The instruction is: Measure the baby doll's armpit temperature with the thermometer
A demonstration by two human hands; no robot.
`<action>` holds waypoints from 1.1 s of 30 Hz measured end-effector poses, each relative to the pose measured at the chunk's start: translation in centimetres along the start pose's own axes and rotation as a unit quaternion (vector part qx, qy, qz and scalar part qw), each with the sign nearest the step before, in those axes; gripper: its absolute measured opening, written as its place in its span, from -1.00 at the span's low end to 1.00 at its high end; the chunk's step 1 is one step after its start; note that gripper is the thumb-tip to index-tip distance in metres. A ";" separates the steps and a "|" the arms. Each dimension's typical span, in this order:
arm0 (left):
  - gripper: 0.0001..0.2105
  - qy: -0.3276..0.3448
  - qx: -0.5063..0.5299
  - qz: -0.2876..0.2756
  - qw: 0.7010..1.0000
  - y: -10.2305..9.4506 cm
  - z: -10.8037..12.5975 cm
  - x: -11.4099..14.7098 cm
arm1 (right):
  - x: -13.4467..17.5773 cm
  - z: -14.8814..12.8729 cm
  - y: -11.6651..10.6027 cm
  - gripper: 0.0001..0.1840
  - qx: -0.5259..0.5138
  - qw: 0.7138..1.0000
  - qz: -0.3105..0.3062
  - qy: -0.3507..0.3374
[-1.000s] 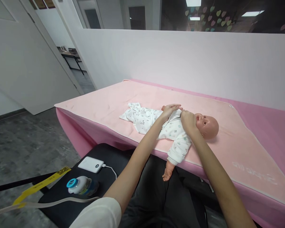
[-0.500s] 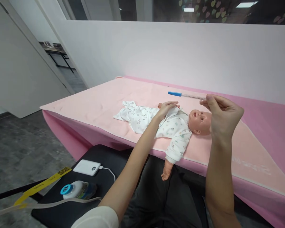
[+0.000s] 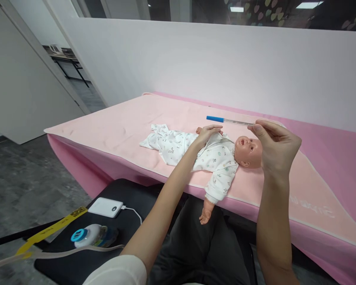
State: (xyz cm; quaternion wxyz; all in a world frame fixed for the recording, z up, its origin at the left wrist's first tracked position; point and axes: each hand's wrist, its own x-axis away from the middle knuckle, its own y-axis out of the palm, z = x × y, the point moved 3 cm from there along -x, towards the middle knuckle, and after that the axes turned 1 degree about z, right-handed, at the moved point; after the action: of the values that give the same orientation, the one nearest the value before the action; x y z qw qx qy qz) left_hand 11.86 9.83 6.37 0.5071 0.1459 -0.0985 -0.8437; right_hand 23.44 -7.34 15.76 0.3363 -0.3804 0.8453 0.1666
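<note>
Head view: the thermometer point(image 3: 230, 120) is up in the air over the far side of the doll, blue end pointing left, its clear right end pinched between thumb and fingers of the right hand point(image 3: 278, 143). From where I stand it looks touching nothing else, and any markings are too small to read.

The doll point(image 3: 216, 159) lies face up, head to the right, near arm hanging over the near edge. The left hand point(image 3: 208, 133) rests on its chest, fingers stretched out rather than gripping; whether a fold of cloth sits under the palm, I can't tell.

I'd call this partway through. The thermometer is out and in hand, and the doll has its printed suit point(image 3: 173, 143) on; what remains is that the thermometer isn't laid down and the left hand isn't lifted away. Whether the suit's front is fastened is hidden.

Counting outward: one thermometer, one doll, one suit, two hands, all at one peach blanket point(image 3: 130, 128) spread over one pink-draped desk point(image 3: 339, 152). To the near left, one black chair point(image 3: 127, 189) carries one white power bank point(image 3: 105, 207) with one cable point(image 3: 133, 211), and one bottle point(image 3: 91, 235) with a blue cap. One yellow label point(image 3: 50, 230) and one pale strap point(image 3: 77, 252) lie across the chair's left side.
</note>
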 end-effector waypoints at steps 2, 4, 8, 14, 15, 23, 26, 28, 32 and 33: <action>-0.83 0.004 -0.010 0.002 1.000 0.0 0.0 0.0 | 0.2 -0.1 -0.1 -0.81 0.007 1.000 -0.002 0.000; -0.83 0.008 -0.016 0.008 1.000 0.0 0.1 0.0 | 0.5 -0.1 -0.5 -0.81 0.021 1.000 0.004 0.002; -0.80 0.025 -0.026 0.016 0.999 -0.3 0.2 0.1 | 2.6 1.1 -2.8 -0.79 0.096 0.994 0.034 0.032; -0.74 0.015 -0.026 -0.007 1.000 -0.3 -0.1 -0.1 | 8.2 6.1 -10.9 -0.70 0.212 0.952 0.085 0.203; -0.74 0.018 -0.030 -0.021 0.999 -0.2 -0.1 -0.1 | 9.1 6.9 -12.4 -0.70 0.239 0.939 0.078 0.235; -0.78 0.062 -0.155 -0.185 0.968 0.9 -0.4 0.4 | 11.7 9.6 -16.6 -0.58 0.508 0.830 -0.029 0.229; -0.74 0.067 -0.214 -0.220 0.949 1.1 -0.5 0.7 | 10.5 8.8 -13.4 -0.57 0.515 0.845 -0.078 0.119; -0.71 0.061 -0.223 -0.235 0.944 1.1 -0.6 0.8 | 9.3 7.8 -10.0 -0.59 0.485 0.868 -0.091 0.058; -0.67 0.056 -0.203 -0.238 0.948 1.1 -0.6 0.9 | 7.2 7.0 -1.0 -0.69 0.414 0.890 -0.185 -0.047; -0.67 0.061 -0.195 -0.232 0.951 1.0 -0.6 0.9 | 6.8 7.2 1.0 -0.70 0.430 0.881 -0.188 -0.067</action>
State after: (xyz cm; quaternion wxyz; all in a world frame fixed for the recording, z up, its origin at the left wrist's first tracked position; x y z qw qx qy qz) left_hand 12.55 8.57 6.00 0.3207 0.1140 0.1351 -0.9305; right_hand 22.57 -6.42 5.94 0.5476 -0.3386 0.7216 -0.2544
